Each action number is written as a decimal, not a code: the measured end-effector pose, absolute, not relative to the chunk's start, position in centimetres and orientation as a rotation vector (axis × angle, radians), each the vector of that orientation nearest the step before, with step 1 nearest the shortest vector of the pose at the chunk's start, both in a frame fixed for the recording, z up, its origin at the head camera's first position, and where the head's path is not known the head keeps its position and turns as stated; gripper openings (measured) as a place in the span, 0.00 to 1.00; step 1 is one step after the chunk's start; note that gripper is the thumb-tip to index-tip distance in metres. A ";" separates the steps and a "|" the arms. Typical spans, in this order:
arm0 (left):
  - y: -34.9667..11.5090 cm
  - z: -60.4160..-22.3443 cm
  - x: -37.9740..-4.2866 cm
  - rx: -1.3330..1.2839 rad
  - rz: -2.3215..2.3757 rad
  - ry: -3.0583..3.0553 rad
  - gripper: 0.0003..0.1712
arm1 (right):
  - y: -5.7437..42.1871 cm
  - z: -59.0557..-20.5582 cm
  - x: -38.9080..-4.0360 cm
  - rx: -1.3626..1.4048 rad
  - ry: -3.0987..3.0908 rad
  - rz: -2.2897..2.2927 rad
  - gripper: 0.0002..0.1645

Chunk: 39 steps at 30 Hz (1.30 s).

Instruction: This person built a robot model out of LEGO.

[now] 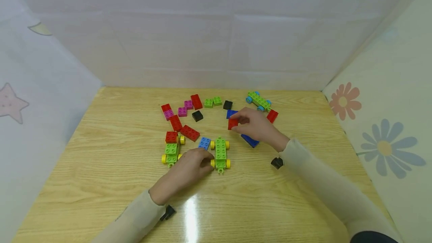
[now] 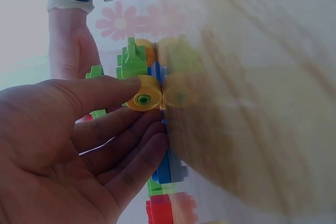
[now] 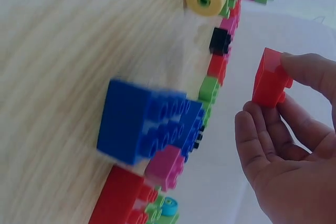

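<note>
My right hand [image 1: 254, 125] pinches a small red brick [image 1: 233, 123] between thumb and fingers, held off the table; the right wrist view shows the brick [image 3: 270, 80] raised with its studs toward the palm. Near the middle of the table stands a green toy car [image 1: 221, 146] with yellow wheels. My left hand [image 1: 190, 166] grips it at a near wheel [image 2: 144, 95], thumb on one side and fingers curled beneath. To the left is another green car [image 1: 172, 149] with yellow wheels and a red brick [image 1: 171, 137] on top. A light blue brick [image 1: 204, 143] lies between the cars.
Behind the cars lie several red bricks [image 1: 190, 133], pink bricks [image 1: 182, 112], green bricks [image 1: 208, 103] and black bricks [image 1: 197, 116]. Dark blue bricks [image 1: 250, 140] sit under and beside my right hand. A green car base with blue wheels [image 1: 259, 101] stands at the back right.
</note>
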State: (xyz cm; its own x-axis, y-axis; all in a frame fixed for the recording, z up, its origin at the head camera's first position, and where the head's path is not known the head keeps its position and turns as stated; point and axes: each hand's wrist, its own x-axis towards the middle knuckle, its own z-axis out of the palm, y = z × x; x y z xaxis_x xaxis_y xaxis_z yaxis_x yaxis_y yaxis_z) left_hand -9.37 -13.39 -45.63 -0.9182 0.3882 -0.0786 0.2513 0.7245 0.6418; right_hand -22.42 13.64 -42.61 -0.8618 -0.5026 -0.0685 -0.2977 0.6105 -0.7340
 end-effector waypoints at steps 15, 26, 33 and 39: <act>-13.5 -45.8 -9.6 0.528 0.961 2.731 0.11 | 11.5 -42.0 -19.7 -0.795 2.457 -1.120 0.24; -13.4 -45.9 -9.7 0.539 0.945 2.746 0.11 | 11.1 -42.3 -18.8 -0.798 2.429 -1.118 0.24; -13.4 -45.8 -9.6 0.539 0.948 2.739 0.11 | 11.1 -42.4 -18.4 -0.840 2.423 -1.099 0.24; -13.4 -45.9 -9.5 0.526 0.957 2.732 0.11 | 11.0 -42.7 -18.4 -0.863 2.443 -1.079 0.23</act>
State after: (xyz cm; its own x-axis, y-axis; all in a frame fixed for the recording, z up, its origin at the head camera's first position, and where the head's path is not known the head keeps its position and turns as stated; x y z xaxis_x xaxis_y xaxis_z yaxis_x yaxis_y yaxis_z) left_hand -9.51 -13.45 -45.87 -0.9168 0.3934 -0.0689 0.2643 0.7269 0.6338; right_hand -18.42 10.99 -42.73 -0.7607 -0.6467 -0.0559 -0.3941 0.5286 -0.7518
